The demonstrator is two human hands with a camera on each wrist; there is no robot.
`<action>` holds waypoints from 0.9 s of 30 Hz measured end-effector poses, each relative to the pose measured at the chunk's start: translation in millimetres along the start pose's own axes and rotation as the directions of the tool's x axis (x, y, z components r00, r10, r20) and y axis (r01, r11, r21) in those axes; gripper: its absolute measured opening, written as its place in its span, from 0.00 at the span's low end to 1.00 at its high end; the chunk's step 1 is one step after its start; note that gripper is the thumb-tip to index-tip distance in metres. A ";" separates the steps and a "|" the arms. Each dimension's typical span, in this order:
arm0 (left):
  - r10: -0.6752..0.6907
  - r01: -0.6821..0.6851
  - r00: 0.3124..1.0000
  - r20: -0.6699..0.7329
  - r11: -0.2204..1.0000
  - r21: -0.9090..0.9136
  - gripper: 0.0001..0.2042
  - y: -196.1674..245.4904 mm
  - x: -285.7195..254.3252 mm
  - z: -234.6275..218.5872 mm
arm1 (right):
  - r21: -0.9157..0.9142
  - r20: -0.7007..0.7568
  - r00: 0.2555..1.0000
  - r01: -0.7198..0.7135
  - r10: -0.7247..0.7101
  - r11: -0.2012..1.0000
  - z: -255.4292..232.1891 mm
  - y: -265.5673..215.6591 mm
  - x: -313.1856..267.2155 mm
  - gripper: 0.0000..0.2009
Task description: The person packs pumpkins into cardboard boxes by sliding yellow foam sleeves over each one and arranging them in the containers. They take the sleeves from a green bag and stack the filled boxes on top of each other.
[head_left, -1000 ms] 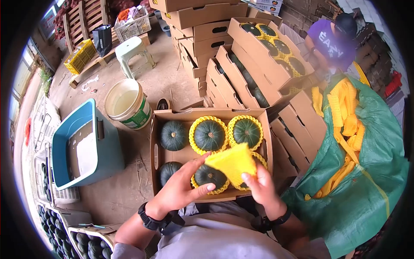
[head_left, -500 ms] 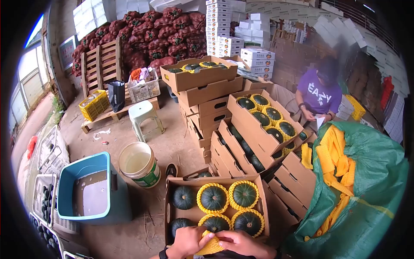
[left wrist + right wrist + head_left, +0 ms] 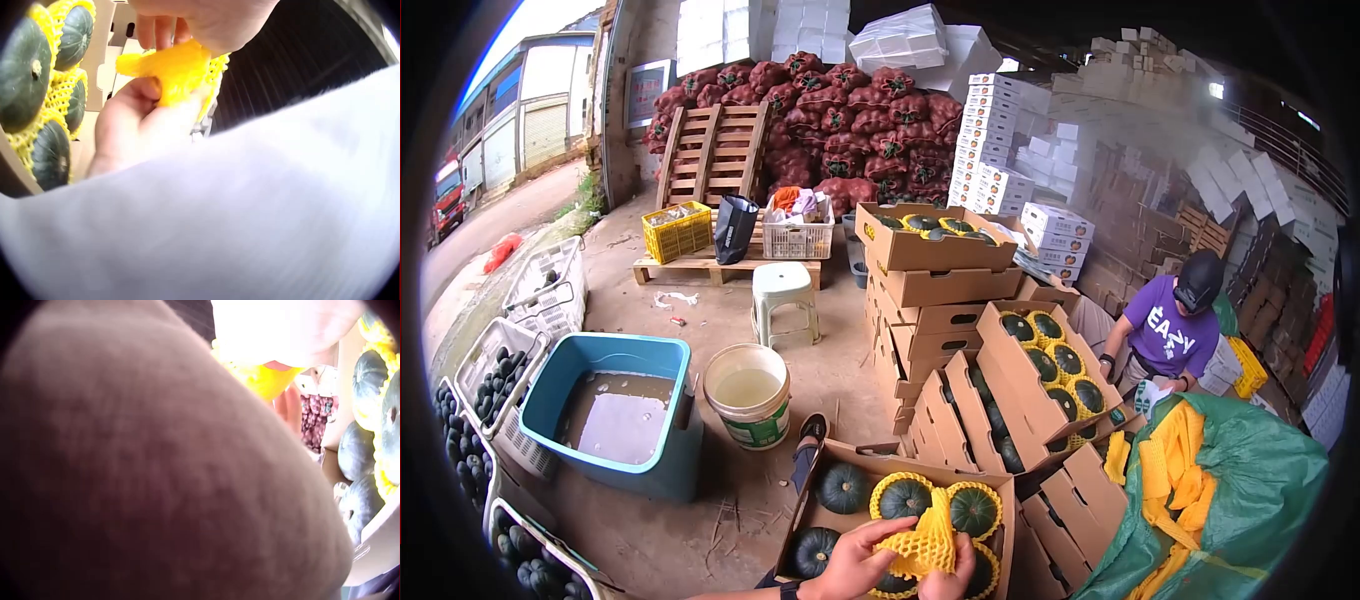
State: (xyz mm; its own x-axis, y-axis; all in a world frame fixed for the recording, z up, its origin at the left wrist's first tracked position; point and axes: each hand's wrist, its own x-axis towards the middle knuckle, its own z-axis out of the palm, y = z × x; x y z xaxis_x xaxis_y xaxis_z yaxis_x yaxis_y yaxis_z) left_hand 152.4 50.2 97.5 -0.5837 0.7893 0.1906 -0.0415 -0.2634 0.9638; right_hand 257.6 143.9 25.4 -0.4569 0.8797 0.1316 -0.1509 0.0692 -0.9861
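A yellow foam net (image 3: pixel 927 540) is held between both hands above the near part of an open cardboard box (image 3: pixel 825 446). The left hand (image 3: pixel 855 568) pinches its left side with thumb and fingers; the right hand (image 3: pixel 950 578) grips its right side. Dark green squashes (image 3: pixel 843 488) lie in the box below; the two at the left are bare, while others, such as the squash (image 3: pixel 974 511) at the right, wear yellow nets. In the left wrist view the bunched net (image 3: pixel 181 72) sits between the fingers. A sleeve covers much of both wrist views.
To the right stands a green sack (image 3: pixel 1260 480) of yellow nets, with stacked boxes (image 3: pixel 1030 400) of squashes beyond the box. A seated person (image 3: pixel 1170 330) in purple is behind the sack. At left are a blue tub (image 3: pixel 685 400), a white bucket (image 3: pixel 745 385) and crates of squashes (image 3: pixel 495 385).
The head view has tilted up, showing more of the background. The net, bunched low between the hands half a second ago, is now raised and spread, with its mesh showing.
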 end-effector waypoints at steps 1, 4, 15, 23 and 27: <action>-0.176 0.167 0.984 -0.021 0.960 -0.226 0.13 -1.6 1.9 -2.1 | -0.041 0.012 0.993 0.114 -0.114 0.993 -8.4 21.1 5.4 0.14; -0.440 0.446 0.881 0.175 0.646 -0.620 0.13 -23.5 -0.7 -7.7 | 0.176 -0.003 0.936 0.346 -0.351 0.921 -13.9 7.4 31.6 0.05; 0.343 -0.339 0.937 0.064 0.853 0.398 0.30 22.0 5.1 -17.0 | 0.673 0.630 0.772 -0.596 0.082 0.437 -23.5 -54.2 21.6 0.31; 0.107 -0.359 0.884 0.454 0.777 0.516 0.09 -6.2 -4.8 -38.4 | 0.208 0.646 0.707 -0.525 0.288 0.825 -14.3 -47.7 14.4 0.20; -0.283 0.684 0.716 0.638 0.465 -0.562 0.24 -8.6 -26.6 -50.1 | 0.194 0.655 0.691 -0.544 0.305 0.816 -25.7 -32.6 8.8 0.11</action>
State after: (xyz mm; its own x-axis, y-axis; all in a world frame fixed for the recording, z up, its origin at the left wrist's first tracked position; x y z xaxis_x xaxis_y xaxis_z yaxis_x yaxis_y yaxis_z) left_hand 127.7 3.7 74.8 0.1107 0.9937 -0.0169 -0.8741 0.1055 0.4741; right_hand 281.0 161.4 56.2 -0.9362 0.3210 -0.1434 -0.0448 -0.5134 -0.8570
